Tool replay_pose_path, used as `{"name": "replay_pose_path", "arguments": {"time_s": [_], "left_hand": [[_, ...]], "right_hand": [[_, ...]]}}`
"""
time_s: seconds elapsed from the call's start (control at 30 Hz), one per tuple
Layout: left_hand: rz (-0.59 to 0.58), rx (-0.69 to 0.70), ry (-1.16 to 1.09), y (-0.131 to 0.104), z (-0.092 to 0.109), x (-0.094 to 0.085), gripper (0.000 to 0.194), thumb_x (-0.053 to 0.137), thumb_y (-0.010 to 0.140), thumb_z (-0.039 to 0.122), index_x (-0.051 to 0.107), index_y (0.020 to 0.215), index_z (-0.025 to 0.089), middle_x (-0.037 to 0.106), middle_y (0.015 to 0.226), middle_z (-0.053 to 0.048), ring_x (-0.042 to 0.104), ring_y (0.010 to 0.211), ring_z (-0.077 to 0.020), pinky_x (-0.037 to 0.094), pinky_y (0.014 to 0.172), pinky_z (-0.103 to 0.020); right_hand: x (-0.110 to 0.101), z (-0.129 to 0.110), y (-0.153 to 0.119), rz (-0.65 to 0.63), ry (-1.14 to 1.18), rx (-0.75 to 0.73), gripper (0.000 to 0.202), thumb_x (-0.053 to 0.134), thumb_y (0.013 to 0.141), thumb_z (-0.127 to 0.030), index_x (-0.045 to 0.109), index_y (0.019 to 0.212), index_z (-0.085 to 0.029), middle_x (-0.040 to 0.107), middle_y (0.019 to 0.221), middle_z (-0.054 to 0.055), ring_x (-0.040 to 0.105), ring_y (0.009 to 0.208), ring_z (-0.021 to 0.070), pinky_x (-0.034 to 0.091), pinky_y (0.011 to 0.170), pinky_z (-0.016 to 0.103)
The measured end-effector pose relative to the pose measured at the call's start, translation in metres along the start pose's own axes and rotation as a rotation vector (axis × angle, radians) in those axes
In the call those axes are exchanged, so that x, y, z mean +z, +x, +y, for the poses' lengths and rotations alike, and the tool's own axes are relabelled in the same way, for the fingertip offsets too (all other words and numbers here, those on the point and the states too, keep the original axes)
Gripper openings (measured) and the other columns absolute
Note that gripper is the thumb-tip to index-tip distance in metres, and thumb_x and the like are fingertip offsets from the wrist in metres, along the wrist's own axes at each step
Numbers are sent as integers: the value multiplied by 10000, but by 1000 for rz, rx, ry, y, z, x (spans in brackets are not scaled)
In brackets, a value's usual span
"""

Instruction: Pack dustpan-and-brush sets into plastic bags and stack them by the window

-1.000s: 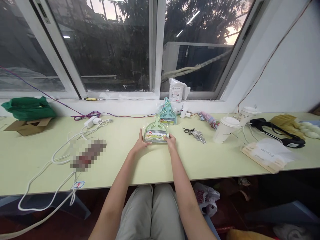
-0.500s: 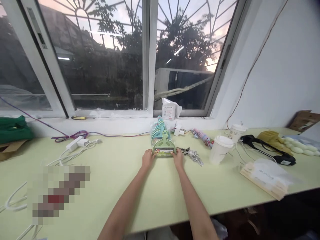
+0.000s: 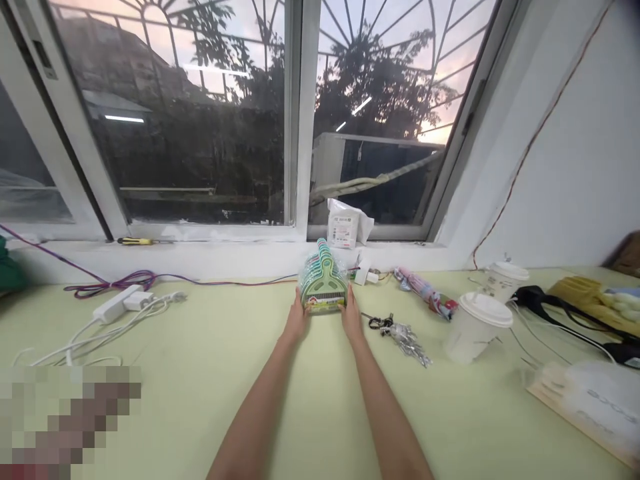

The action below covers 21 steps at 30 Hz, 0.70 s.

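The green, fan-shaped plastic dustpan set, with a dark-bristled brush and a bright printed label, stood at the front of a row of similar teal and green dustpan sets in clear wrapping. The row rose toward the window wall, and the front set's looped handle pointed up and away from the person.

The left hand grasped the front set at its lower left corner, thumb on the front face beside the label and the other fingers along the side. The right hand grasped the lower right corner in the same way, its fingers against the opposite side. The set thus lay directly between the two hands, touching both; how far the fingers reached behind it could not be seen.

All this was on the pale yellow-green, flat bench. Behind the row, a white plastic-wrapped package stood on the white sill. Near the right hand lay a silvery, tasselled bundle with a black loop; farther right stood a white, lidded paper cup.
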<state>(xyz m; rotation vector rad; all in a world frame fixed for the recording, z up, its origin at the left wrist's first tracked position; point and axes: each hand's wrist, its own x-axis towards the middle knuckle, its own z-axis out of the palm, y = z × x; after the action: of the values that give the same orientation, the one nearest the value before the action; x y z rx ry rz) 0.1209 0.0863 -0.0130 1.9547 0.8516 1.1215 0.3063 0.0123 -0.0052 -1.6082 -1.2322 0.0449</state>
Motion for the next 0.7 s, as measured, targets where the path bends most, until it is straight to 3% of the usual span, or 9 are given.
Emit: {"name": "replay_pose_path", "arguments": {"time_s": [0.13, 0.27, 0.37, 0.43, 0.5, 0.6, 0.7], "left_hand": [[49, -36, 75, 4, 1, 1, 799, 500, 873, 289, 71, 1544, 220, 381, 1500, -135, 410, 1336, -283, 331, 1086, -431], [80, -59, 79, 9, -1, -1, 765, 565, 823, 293, 234, 1510, 233, 482, 1404, -130, 443, 1297, -295, 353, 1063, -429], [108, -68, 13, 5, -2, -2, 813, 619, 795, 345, 247, 1494, 161, 372, 1480, -187, 322, 1385, -326, 282, 1119, -442], [116, -90, -17, -4, -1, -5, 863, 643, 785, 382, 219, 1493, 128, 217, 1554, -213, 166, 1451, -336, 193, 1163, -446], [105, -124, -35, -17, 2, -9, 873, 647, 784, 398, 197, 1495, 165, 121, 1588, -184, 57, 1475, -312, 132, 1182, -449], [120, -170, -38, -40, 6, -23, 820, 620, 804, 387, 193, 1486, 227, 127, 1592, -148, 46, 1480, -281, 120, 1185, -484], [180, -171, -20, -64, 8, -43, 752, 593, 819, 346, 243, 1462, 176, 180, 1560, -185, 117, 1470, -294, 149, 1181, -497]], "right_hand": [[-2, -5, 0, -24, -128, 48, 786, 452, 848, -241, 73, 1537, -221, 278, 1562, 101, 443, 1317, 319, 470, 971, 441], [3, 0, 1, -24, -134, 38, 783, 434, 872, -287, 28, 1536, -199, 259, 1564, 130, 414, 1338, 326, 442, 1000, 464], [3, 5, 0, 9, -82, -15, 791, 428, 887, -371, 32, 1527, -125, 223, 1564, 179, 307, 1401, 321, 350, 1084, 489], [-2, 5, -4, 78, -34, -53, 784, 401, 900, -432, 44, 1520, -111, 198, 1567, 184, 240, 1428, 308, 275, 1126, 507], [-10, 0, -13, 183, -9, -67, 702, 348, 922, -418, 91, 1515, -145, 212, 1562, 152, 216, 1437, 273, 228, 1151, 492], [-24, -12, -31, 277, -41, -79, 579, 310, 920, -277, 220, 1481, -162, 292, 1515, 135, 251, 1420, 227, 232, 1157, 437], [-36, -22, -54, 252, -97, -107, 531, 338, 877, -185, 349, 1405, -139, 370, 1435, 166, 319, 1370, 231, 280, 1131, 432]]}}
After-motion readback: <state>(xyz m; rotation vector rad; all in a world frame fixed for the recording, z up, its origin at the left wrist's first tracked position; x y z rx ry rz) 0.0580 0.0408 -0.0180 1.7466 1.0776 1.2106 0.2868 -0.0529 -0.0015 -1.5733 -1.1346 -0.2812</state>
